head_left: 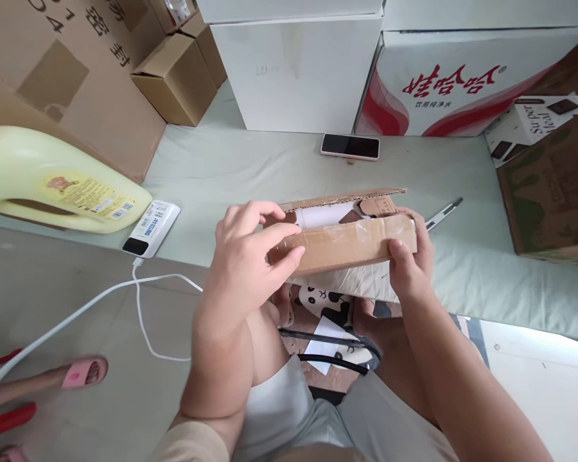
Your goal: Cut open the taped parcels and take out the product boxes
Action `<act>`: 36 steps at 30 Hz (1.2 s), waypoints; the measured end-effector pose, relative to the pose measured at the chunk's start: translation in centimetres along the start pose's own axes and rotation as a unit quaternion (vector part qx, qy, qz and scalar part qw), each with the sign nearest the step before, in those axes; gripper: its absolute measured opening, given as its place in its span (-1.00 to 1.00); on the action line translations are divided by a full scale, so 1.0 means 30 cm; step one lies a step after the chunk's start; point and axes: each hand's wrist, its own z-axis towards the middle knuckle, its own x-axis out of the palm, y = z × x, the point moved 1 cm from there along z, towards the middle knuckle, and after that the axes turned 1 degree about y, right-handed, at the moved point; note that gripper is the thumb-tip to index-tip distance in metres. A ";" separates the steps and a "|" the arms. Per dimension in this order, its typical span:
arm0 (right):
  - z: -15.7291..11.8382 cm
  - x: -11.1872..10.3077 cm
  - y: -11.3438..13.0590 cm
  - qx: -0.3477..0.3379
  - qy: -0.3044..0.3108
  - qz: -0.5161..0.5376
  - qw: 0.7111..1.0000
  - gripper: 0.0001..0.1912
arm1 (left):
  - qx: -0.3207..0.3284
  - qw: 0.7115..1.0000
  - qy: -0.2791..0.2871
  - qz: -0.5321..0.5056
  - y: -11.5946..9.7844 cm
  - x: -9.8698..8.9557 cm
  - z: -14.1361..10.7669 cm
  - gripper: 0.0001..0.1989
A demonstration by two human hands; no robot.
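Note:
A small brown cardboard box (347, 247) is held above the near edge of the covered table, its long top flap raised. Through the gap a white item (320, 216) shows inside; its kind cannot be made out. A short brown end flap (378, 206) is folded at the right of the opening. My right hand (413, 260) grips the box's right end, thumb on the front wall. Over the left end is my left hand (255, 250), its fingers curved and spread apart around the opening. Whether its fingertips touch the cardboard is hard to tell.
A phone (350, 147) and a slim box cutter (444, 213) lie beyond the box. To the left are a yellow jug (62, 179) and a white device (151, 229) with a cable (101, 295). Cartons (298, 77) line the back. Another person's foot (89, 373) shows lower left.

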 end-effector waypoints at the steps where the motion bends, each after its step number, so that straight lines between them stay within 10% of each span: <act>1: 0.003 0.001 0.005 -0.002 -0.002 0.004 1.000 -0.58 | -0.007 1.000 0.009 0.017 0.002 0.005 -0.002 -0.86; 10: 0.045 -0.024 0.168 -0.147 -0.091 -0.167 0.971 -0.57 | -0.031 0.997 0.050 0.057 -0.039 0.034 -0.021 -0.74; 15: 0.050 -0.056 0.303 -0.187 -0.044 -0.203 0.960 -0.85 | 0.023 0.999 -0.040 -0.015 -0.086 0.024 -0.031 -0.87; 24: 0.038 -0.030 0.309 -0.145 -0.061 0.063 0.986 -0.59 | 0.127 0.927 0.022 -0.352 0.039 0.064 0.014 -0.57; 32: 0.078 -0.109 0.315 -0.073 0.203 0.268 0.939 -0.61 | 0.095 0.912 0.102 -0.387 0.103 0.088 0.050 -0.26; 36: 0.096 -0.128 0.299 -0.055 0.209 0.230 0.949 -0.60 | 0.112 0.915 0.115 -0.369 0.092 0.106 0.058 -0.29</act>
